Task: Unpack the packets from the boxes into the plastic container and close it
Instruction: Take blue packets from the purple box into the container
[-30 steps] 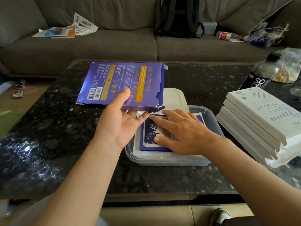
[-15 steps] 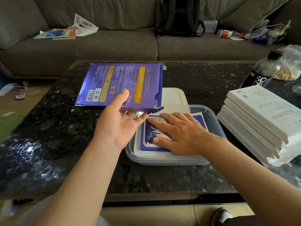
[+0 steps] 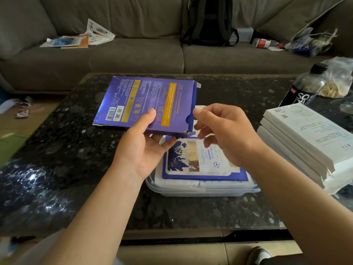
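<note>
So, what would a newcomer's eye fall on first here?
Probably the purple box, which the left hand holds up above the middle of the dark table. Under it, a blue packet lies on top in the clear container, and the right hand hovers by the box's open end.

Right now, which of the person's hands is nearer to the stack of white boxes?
Right. The right hand hovers above the plastic container, beside the stack of white boxes. The left hand holds the purple box, farther from the stack.
</note>
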### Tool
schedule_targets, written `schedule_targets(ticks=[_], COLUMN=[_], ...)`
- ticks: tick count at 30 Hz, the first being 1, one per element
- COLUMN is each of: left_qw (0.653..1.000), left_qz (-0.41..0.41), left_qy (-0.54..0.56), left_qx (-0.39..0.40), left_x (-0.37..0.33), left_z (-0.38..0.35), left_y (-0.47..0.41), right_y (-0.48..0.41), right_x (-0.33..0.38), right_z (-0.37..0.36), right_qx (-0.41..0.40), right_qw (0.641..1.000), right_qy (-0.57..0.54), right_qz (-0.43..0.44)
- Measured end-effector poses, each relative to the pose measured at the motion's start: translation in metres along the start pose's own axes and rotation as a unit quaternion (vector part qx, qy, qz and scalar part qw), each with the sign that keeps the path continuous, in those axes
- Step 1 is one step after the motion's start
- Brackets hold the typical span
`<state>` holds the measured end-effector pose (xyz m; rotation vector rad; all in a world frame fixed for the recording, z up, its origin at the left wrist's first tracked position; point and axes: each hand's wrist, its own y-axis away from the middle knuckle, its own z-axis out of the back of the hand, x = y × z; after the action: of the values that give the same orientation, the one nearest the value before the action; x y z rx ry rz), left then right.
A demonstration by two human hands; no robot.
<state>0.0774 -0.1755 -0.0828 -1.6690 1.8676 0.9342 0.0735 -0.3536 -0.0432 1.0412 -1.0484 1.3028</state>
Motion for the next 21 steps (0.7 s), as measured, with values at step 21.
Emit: schedule_targets(ticks=[21], left_qw=[0.996], left_qz=[0.007], left_qy=[0.061], left_qx=[-0.067], left_x=[-0.009], left_z=[0.002], left_y=[-0.006], right_y=[-0.011], right_x=[0.001], right_z=[0.017], right_qx=[-0.056], right_qw=[0.995], right_qy=[-0.047], right_qz=[0.062])
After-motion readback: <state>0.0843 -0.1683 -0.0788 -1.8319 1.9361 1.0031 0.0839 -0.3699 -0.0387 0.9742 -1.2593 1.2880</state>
